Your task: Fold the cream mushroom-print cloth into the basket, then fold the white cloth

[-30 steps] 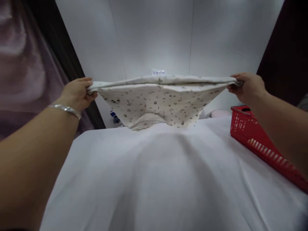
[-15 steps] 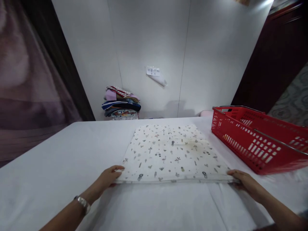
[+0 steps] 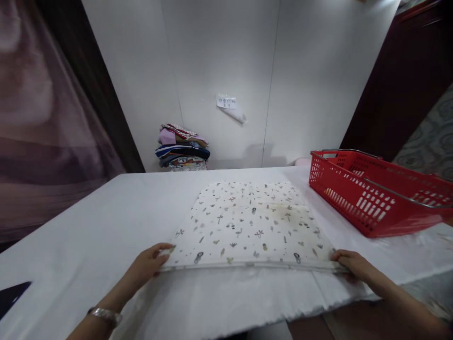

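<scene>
A folded white cloth (image 3: 244, 226) printed with small palm trees, leaves and other motifs lies on the white-covered table. My left hand (image 3: 150, 259) pinches its near left corner, thumb on top and fingers beneath. At the near right corner, my right hand (image 3: 352, 264) grips the cloth the same way. Between the two hands the near edge runs nearly straight, with stacked layers showing. A faint yellowish tint marks the cloth's right half. The fingertips under the cloth are hidden.
To the right stands a red plastic basket (image 3: 354, 198) with metal handles. Folded clothes (image 3: 184, 146) are piled by the back wall beyond the white table (image 3: 106, 217). A dark flat object (image 3: 13, 298) lies at the left edge. The table's front edge shows at the bottom.
The camera view has shifted, bringing the table's front edge and a dark object at left into view. Both hands still hold the cloth's near corners, which appear slightly farther left.
</scene>
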